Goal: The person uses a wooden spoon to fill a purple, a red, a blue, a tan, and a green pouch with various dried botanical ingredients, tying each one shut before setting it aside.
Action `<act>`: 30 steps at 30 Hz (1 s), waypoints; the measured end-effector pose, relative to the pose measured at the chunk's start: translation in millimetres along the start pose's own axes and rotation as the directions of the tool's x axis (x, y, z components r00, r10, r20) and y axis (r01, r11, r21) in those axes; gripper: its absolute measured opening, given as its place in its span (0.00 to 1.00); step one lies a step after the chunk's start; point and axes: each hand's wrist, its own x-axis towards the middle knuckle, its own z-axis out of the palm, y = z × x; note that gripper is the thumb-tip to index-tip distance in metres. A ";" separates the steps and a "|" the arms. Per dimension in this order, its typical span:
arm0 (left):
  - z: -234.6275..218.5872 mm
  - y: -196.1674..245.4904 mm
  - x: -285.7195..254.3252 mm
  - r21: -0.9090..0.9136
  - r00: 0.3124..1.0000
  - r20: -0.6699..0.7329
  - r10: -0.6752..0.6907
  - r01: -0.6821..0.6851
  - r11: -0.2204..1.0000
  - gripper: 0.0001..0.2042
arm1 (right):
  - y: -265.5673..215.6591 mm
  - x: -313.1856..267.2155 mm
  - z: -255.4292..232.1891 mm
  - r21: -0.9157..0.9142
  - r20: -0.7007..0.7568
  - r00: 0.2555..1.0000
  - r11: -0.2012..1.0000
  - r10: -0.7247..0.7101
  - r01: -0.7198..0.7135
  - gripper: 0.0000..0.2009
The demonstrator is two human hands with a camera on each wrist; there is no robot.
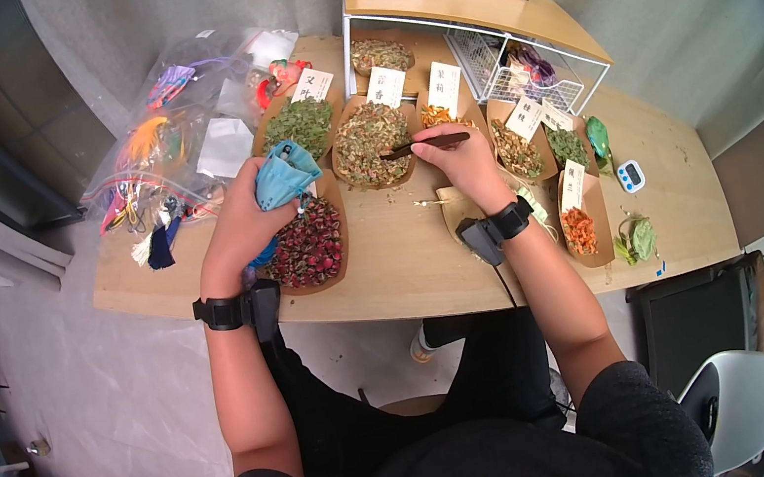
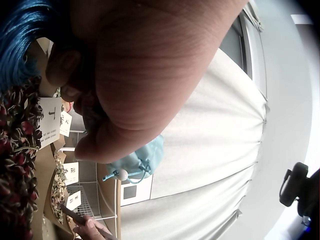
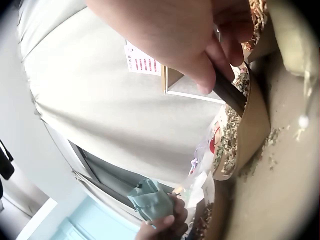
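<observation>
A light blue drawstring pouch (image 1: 284, 176), mouth up, is gripped by my left hand (image 1: 245, 222) above a tray of dried rosebuds (image 1: 311, 245). Its white bead (image 2: 122, 174) and blue tassel (image 2: 17, 47) show in the left wrist view. My right hand (image 1: 468, 165) pinches a slim dark brown scoop-like stick (image 1: 442, 141) between thumb and fingers. The stick's tip reaches into the mixed dried herbs (image 1: 365, 131) of the middle paper tray (image 3: 252, 142). What lies inside the pouch is hidden.
Other labelled trays hold green leaves (image 1: 302, 123) and orange pieces (image 1: 580, 232). A cream pouch (image 1: 460, 211) lies below my right hand. Plastic bags with tassels (image 1: 155, 164) cover the left side; a white-framed shelf (image 1: 465, 6) stands behind. A small timer (image 1: 631, 176) sits at right.
</observation>
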 end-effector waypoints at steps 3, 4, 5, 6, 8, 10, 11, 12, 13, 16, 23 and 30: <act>0.0 -1.4 0.2 0.001 1.000 0.009 -0.003 0.003 1.000 0.23 | 1.1 -2.1 0.6 -0.034 0.021 0.996 0.996 -0.082 0.083 0.10; -0.6 -1.2 0.4 0.001 1.000 0.019 -0.014 0.014 1.000 0.24 | 0.2 -2.5 0.5 -0.035 0.025 0.996 0.996 -0.083 0.084 0.10; -0.9 -0.7 0.6 0.002 0.999 0.029 -0.024 0.024 1.000 0.25 | -0.4 -2.8 0.7 -0.044 0.018 0.996 0.995 -0.085 0.086 0.10; -0.6 0.2 0.5 -0.002 1.000 0.022 -0.017 0.017 1.000 0.24 | -1.1 -3.2 1.2 -0.052 0.012 0.996 0.995 -0.087 0.088 0.09; 0.5 2.1 0.0 -0.010 1.000 0.007 -0.001 0.001 1.000 0.22 | -0.8 -3.3 3.4 -0.063 -0.010 0.996 0.995 -0.083 0.082 0.09; 0.8 1.8 -0.3 -0.005 1.000 0.008 -0.006 0.006 1.000 0.22 | 1.1 -2.8 7.0 -0.065 -0.041 0.997 0.996 -0.071 0.068 0.09; 0.5 1.8 -0.3 -0.002 1.000 0.008 -0.008 0.008 1.000 0.22 | -0.4 -3.4 8.9 -0.077 -0.057 0.995 0.994 -0.076 0.071 0.09; 0.2 1.8 -0.3 0.000 1.000 0.012 -0.008 0.008 1.000 0.22 | -2.6 -4.7 10.8 -0.090 -0.073 0.994 0.993 -0.080 0.073 0.09; -0.1 2.0 -0.5 0.003 1.000 0.015 -0.008 0.008 1.000 0.22 | -4.0 -5.3 12.2 -0.102 -0.089 0.992 0.992 -0.085 0.076 0.09; -0.2 3.8 -1.2 -0.007 0.999 0.026 -0.020 0.020 1.000 0.22 | -1.7 -2.7 14.8 -0.043 -0.129 0.986 0.994 -0.107 0.102 0.09; -1.5 10.6 -2.4 0.000 0.998 0.037 -0.054 0.054 0.999 0.22 | 2.9 12.3 11.3 0.050 -0.160 0.984 0.995 -0.072 0.081 0.09; 0.6 4.4 -1.8 0.011 0.996 0.056 -0.062 0.061 0.998 0.22 | -9.2 14.3 11.7 0.132 -0.178 0.982 0.988 -0.062 0.086 0.09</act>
